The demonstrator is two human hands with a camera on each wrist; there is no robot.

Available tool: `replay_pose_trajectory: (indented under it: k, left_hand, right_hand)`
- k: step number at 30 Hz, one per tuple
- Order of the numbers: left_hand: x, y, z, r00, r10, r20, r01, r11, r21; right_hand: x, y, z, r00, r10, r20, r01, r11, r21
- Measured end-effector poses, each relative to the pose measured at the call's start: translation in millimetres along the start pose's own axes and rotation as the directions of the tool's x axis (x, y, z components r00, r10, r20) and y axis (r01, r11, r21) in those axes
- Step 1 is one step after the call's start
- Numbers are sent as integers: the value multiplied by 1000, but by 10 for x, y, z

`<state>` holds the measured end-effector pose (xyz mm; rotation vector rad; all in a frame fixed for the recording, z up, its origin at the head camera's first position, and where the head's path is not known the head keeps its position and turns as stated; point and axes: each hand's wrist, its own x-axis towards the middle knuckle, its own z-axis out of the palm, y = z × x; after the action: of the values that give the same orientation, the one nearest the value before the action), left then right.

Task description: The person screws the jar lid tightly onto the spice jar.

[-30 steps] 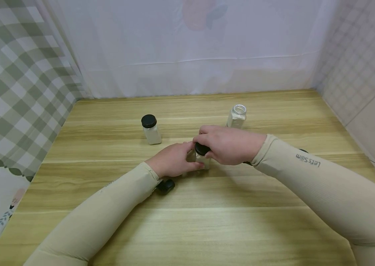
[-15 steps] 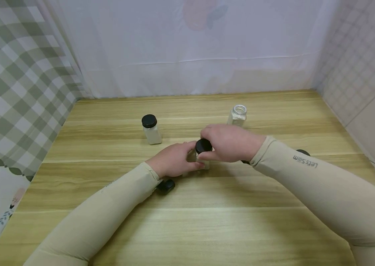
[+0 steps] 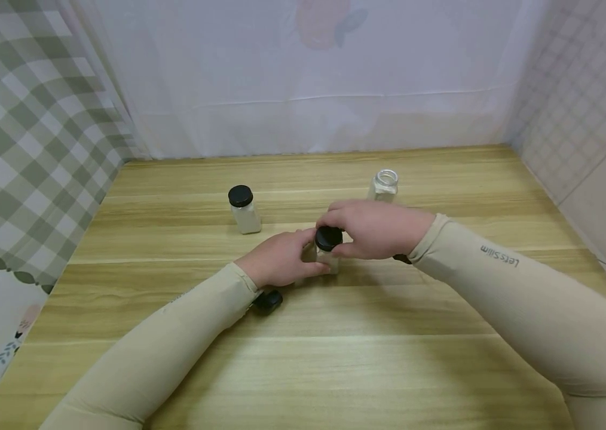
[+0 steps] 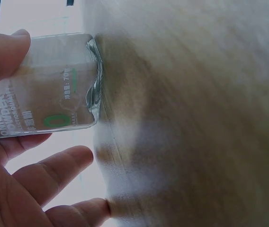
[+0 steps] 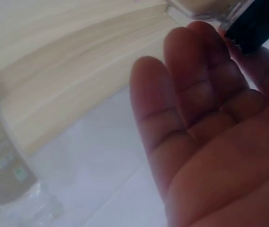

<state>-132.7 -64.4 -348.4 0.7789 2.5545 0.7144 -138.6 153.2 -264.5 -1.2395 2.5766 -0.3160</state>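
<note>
At the middle of the table, a small clear jar (image 4: 44, 90) with "onion powder" printed on it stands upright. My left hand (image 3: 278, 260) holds its glass body between thumb and fingers; in the left wrist view the other fingers are spread beside it. On top of the jar sits a black lid (image 3: 328, 237). My right hand (image 3: 373, 227) pinches the lid's edge with thumb and forefinger. The right wrist view shows its other fingers (image 5: 148, 94) off the lid (image 5: 257, 26). Part of the jar is hidden behind the fingers.
A similar jar (image 3: 245, 215) with a black lid stands back left. Behind my right hand is a lidless glass jar (image 3: 383, 186), partly covered. A black device (image 3: 268, 300) is at my left wrist. White cloth (image 3: 303, 119) hangs behind the wooden table (image 3: 335, 370).
My right hand has shifted its fingers around the lid, baring more of its top, then closing on it again. A dark round thing behind the right sleeve is now covered. The left hand stays still.
</note>
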Motion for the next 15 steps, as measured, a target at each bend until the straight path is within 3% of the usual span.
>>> replay_pose_trajectory:
  k: [15]
  left_hand:
    - [-14, 1, 7, 1000, -3, -14, 3, 1000, -3]
  right_hand:
    - [26, -45, 38, 999, 44, -25, -45, 998, -37]
